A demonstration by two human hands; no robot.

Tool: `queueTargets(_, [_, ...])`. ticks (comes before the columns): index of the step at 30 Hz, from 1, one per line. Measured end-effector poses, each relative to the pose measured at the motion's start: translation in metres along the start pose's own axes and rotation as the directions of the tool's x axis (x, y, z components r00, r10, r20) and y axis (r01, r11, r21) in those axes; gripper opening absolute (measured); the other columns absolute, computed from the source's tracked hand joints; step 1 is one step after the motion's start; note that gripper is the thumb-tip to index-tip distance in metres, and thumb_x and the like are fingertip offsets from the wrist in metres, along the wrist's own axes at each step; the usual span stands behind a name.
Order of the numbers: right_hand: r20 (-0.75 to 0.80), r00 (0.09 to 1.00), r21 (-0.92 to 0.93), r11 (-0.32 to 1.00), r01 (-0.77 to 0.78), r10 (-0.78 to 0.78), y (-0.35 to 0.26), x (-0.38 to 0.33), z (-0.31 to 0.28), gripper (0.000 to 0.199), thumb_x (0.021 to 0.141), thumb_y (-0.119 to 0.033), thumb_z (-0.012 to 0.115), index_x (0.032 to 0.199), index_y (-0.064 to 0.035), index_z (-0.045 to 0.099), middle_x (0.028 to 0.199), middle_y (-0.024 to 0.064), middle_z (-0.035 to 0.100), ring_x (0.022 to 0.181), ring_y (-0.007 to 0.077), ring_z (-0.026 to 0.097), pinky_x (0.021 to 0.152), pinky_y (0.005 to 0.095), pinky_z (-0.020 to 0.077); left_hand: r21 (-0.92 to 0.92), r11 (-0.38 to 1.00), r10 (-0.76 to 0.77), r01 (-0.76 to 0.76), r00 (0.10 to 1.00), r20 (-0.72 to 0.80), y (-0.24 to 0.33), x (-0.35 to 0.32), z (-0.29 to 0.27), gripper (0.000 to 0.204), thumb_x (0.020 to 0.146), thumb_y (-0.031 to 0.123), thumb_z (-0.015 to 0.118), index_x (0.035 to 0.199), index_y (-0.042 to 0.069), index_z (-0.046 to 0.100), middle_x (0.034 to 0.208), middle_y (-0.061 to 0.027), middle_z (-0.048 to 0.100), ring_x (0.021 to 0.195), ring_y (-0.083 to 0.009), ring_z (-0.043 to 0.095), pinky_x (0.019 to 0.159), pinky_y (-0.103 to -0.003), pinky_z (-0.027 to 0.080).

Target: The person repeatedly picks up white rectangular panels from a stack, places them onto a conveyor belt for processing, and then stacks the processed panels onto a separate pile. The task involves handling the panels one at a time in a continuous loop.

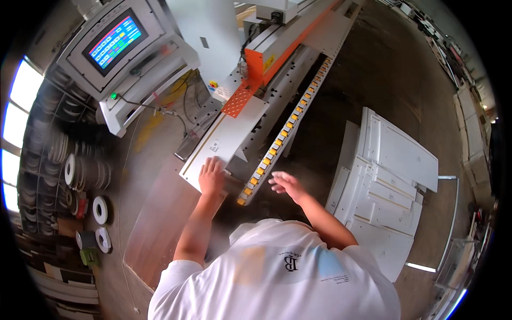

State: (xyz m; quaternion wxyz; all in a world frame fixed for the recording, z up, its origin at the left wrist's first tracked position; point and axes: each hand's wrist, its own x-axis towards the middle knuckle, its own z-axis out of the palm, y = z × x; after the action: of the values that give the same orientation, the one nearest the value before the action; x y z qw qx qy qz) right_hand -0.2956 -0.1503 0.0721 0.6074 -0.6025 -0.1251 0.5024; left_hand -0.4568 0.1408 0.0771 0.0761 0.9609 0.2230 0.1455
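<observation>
My left hand point(212, 176) lies flat with its fingers stretched out on the near end of a white panel point(237, 128). The panel has a small label and a thin dark line along its left side, and its far end reaches the perforated orange plate point(238, 101) on the machine. To the right, my right hand point(286, 185) hovers with fingers apart and slightly bent, holding nothing. It is beside the near end of a long rail with yellow rollers point(273, 151), apparently not touching it.
A control cabinet with a lit screen point(114, 41) stands at the far left. White panels point(381, 194) are stacked on my right. Edging rolls point(100, 210) sit on the left, near a brown board point(160, 226). An orange machine beam point(290, 45) runs away ahead.
</observation>
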Motion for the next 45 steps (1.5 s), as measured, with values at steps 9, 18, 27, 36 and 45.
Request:
queueTargets(9, [-0.465,0.766,0.413,0.874,-0.257,0.445,0.241,-0.154,-0.140,0.040,0.093,-0.035,0.067,0.125,-0.0132,0.061,0.108,0.0066,0.070,0.083,0.0143,0.066,0.067,0.0286,0.0517,0.015,0.999,-0.028,0.028,0.999,-0.026,0.006,0.020,0.019,0.046,0.080,0.021,0.073,0.123,0.015,0.062,0.140,-0.0059,0.056,0.133,-0.0311,0.049,0.105,-0.045,0.045])
queueTargets(18, [-0.256,0.920,-0.931,0.334,-0.151,-0.298,0.319,-0.230,-0.160,0.039,0.089,-0.036,0.070,0.116,-0.0072,0.064,0.097,0.0086,0.069,0.082,0.0186,0.067,0.071,0.0337,0.0541,-0.026,0.999,-0.043,0.042,0.997,-0.056,0.001,0.027,0.027,0.046,0.078,0.018,0.072,0.121,0.012,0.061,0.139,-0.0066,0.056,0.132,-0.0323,0.049,0.105,-0.048,0.043])
queueTargets(27, [-0.548,0.834,-0.292,0.920,-0.262,0.064,0.161,-0.131,-0.087,0.045,0.089,-0.034,0.071,0.120,-0.0021,0.063,0.094,0.0088,0.071,0.084,0.0139,0.067,0.075,0.0291,0.0536,-0.038,0.999,0.036,-0.038,0.999,-0.039,-0.006,0.016,0.011,0.047,0.078,0.019,0.070,0.123,0.010,0.060,0.139,-0.0085,0.055,0.134,-0.0321,0.047,0.109,-0.046,0.038])
queueTargets(36, [-0.622,0.778,-0.356,0.852,-0.383,0.090,0.201,-0.169,-0.092,0.042,0.086,-0.038,0.070,0.110,-0.0034,0.069,0.087,0.0100,0.071,0.073,0.0177,0.067,0.068,0.0324,0.0528,0.011,0.999,0.049,-0.049,0.999,-0.021,-0.017,0.034,0.036,0.053,0.069,0.010,0.071,0.121,0.010,0.061,0.139,-0.0066,0.055,0.133,-0.0297,0.047,0.100,-0.045,0.047])
queueTargets(45, [-0.742,0.669,-0.341,0.842,-0.419,0.032,0.247,-0.207,-0.105,0.048,0.085,-0.045,0.068,0.110,-0.0048,0.070,0.096,0.0161,0.072,0.088,0.0272,0.069,0.079,0.0382,0.0535,-0.018,1.000,0.019,-0.016,0.991,0.133,0.025,0.116,0.065,0.056,0.076,0.014,0.073,0.130,0.011,0.059,0.149,-0.0051,0.048,0.140,-0.0266,0.041,0.108,-0.042,0.041])
